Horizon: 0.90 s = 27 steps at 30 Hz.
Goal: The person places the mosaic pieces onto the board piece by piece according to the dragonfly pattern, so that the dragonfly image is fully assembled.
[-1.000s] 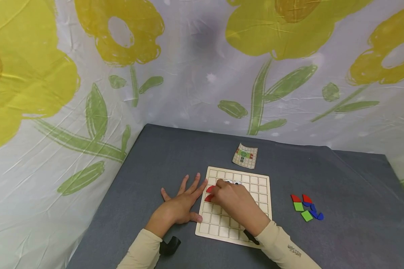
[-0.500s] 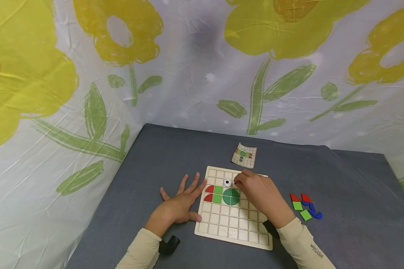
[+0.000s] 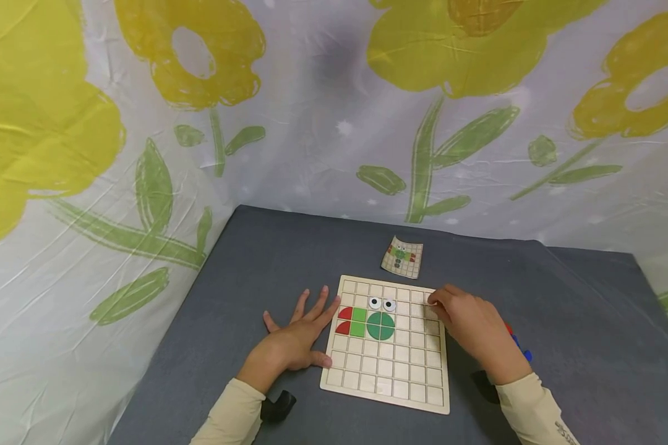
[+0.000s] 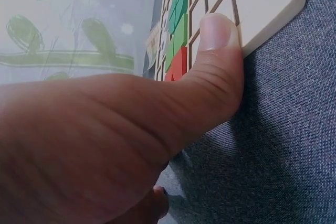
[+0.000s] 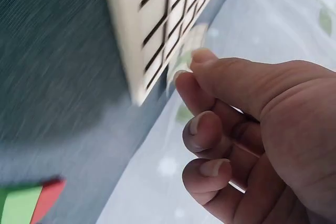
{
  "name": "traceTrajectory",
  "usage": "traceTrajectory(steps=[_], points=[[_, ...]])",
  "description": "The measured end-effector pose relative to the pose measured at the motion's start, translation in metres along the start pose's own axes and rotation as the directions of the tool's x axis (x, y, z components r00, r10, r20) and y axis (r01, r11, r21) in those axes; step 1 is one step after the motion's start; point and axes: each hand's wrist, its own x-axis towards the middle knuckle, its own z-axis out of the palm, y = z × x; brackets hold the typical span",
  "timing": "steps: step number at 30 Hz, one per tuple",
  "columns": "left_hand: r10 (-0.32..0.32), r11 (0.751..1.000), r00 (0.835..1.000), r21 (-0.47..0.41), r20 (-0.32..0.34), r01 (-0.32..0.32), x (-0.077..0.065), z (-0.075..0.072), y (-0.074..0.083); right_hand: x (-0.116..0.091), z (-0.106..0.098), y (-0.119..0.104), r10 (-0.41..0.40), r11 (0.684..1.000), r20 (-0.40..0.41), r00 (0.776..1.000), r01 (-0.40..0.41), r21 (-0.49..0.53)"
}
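A square wooden grid board (image 3: 386,383) lies on the dark cloth. My left hand (image 3: 292,347) rests with spread fingers at its left edge; the thumb (image 4: 216,51) presses on the border in the left wrist view. Two red pieces (image 3: 342,320), light green squares (image 3: 358,322) and a dark green circle (image 3: 381,326) sit on the grid. Two eye discs (image 3: 381,304) lie side by side above the circle. My right hand (image 3: 475,327) hovers by the board's right edge. In the right wrist view its fingers (image 5: 207,174) are loosely bent, with nothing visible between thumb and index finger.
A small picture card (image 3: 402,257) lies behind the board. Loose blue pieces (image 3: 527,355) are on the cloth to the right, partly hidden by the right hand. A green piece (image 5: 21,204) and a red piece (image 5: 48,199) show there in the right wrist view.
The right hand has left the second eye disc on the board beside the first and moved right, off the grid's middle. The left hand has stayed in place.
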Motion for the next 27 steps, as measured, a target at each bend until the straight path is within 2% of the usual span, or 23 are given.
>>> traceTrajectory(steps=[16, 27], points=[[-0.004, 1.000, 1.000, -0.004, 0.011, 0.004, 0.000, 0.000, 0.000, -0.044, -0.017, 0.055, 0.133, 0.991, 0.079, 0.988, -0.136, 0.022], [-0.004, 1.000, 1.000, 0.006, 0.005, 0.004, 0.002, 0.003, -0.001, -0.063, -0.022, 0.069, 0.150, 0.987, 0.118, 0.982, -0.155, 0.032]])
